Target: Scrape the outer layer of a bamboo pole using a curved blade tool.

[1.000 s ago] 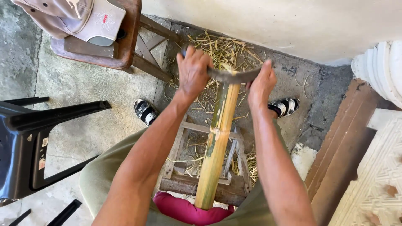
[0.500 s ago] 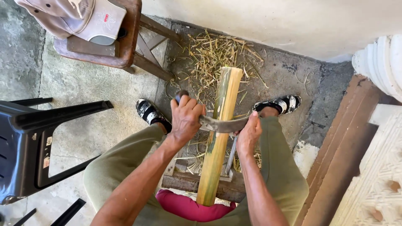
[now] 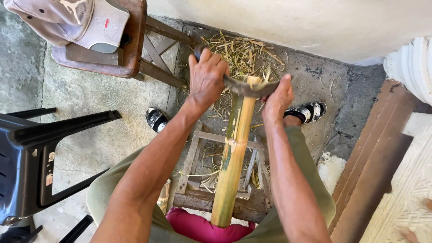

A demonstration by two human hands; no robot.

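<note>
**Two hands on a blade at the top of a bamboo pole**

The left hand is closed around the dark handle end of a curved grey metal blade; the right hand is wrapped over the blade's other end. The blade lies crosswise on the far end of a long green-and-yellow bamboo pole, which runs from six o'clock, by a magenta cloth at the person's lap, up towards twelve. Under the pole sits a low weathered wooden frame. A heap of dry straw-coloured shavings lies on the concrete at twelve o'clock, just beyond the blade. Black-and-white sandals show at nine o'clock and three o'clock of the pole. At ten o'clock stands a brown wooden stool with a pale cap on it; a black plastic chair is at eight.
</note>
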